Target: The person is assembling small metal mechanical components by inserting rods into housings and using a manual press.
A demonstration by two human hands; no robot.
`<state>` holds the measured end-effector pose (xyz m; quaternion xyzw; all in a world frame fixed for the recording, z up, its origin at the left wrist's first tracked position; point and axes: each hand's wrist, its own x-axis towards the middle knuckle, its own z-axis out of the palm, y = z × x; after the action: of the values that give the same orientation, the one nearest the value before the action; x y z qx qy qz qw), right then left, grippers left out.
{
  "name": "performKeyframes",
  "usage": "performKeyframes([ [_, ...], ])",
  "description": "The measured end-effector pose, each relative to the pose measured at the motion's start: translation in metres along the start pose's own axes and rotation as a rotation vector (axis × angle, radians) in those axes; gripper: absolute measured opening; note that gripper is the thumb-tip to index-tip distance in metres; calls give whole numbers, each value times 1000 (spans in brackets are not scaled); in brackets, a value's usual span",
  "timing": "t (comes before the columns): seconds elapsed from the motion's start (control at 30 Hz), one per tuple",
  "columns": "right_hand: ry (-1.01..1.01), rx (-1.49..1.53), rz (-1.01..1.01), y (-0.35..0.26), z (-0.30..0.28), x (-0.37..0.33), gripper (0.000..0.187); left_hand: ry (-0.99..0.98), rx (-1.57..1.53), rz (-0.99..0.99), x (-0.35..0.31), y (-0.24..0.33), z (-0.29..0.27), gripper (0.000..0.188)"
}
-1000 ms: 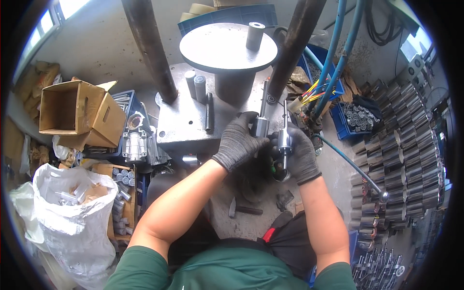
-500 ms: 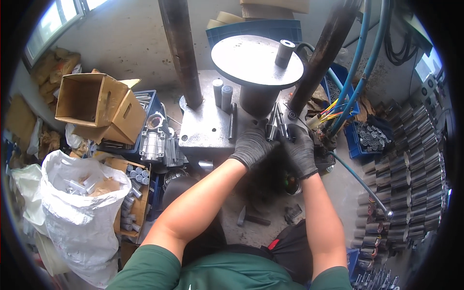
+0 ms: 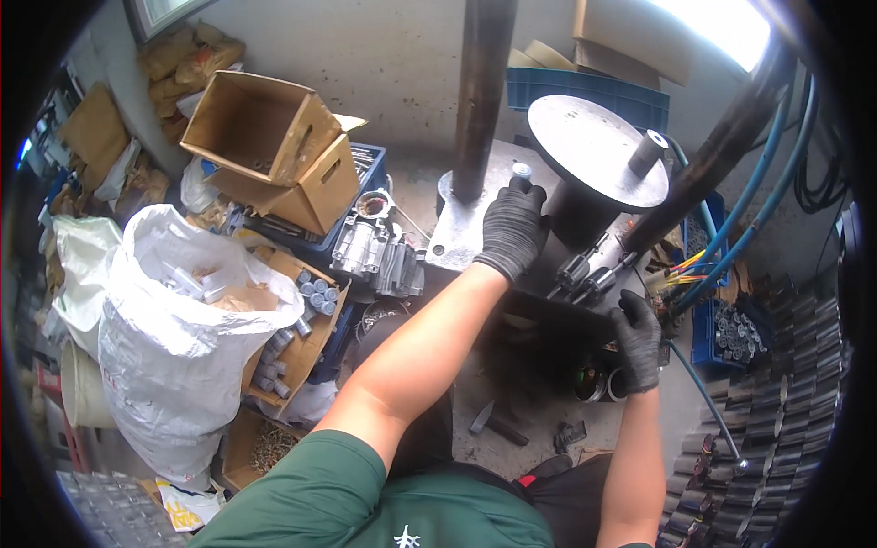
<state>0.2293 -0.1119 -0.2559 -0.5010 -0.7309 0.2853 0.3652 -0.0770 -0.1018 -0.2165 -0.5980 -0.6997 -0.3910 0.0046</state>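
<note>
Steel cylinder [image 3: 522,171] stands upright on the grey press plate [image 3: 457,239], its long axis vertical, just beyond the left hand [image 3: 513,228], whose gloved fingers curl around its lower part. Down at the front edge, the right hand [image 3: 638,340] hangs half-curled and empty, well apart, near two dark cans [image 3: 598,384].

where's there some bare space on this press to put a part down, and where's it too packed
The round steel disc is mostly bare, save a small cylinder near its right edge. The grey plate, between the upright column and the gloved left hand, shows a bare strip. Crowded: the levers above the right hand, and the floor around the white sack and cardboard boxes.
</note>
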Motion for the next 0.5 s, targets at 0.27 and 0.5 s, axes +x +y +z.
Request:
performKeyframes([
  [0.27,-82,43,0,-8,-18,-28,38,172,-179,-179,-3,-31,-10,29],
  [0.5,-120,176,-60,-41,-28,-62,35,319,-202,44,-14,-17,-39,24],
])
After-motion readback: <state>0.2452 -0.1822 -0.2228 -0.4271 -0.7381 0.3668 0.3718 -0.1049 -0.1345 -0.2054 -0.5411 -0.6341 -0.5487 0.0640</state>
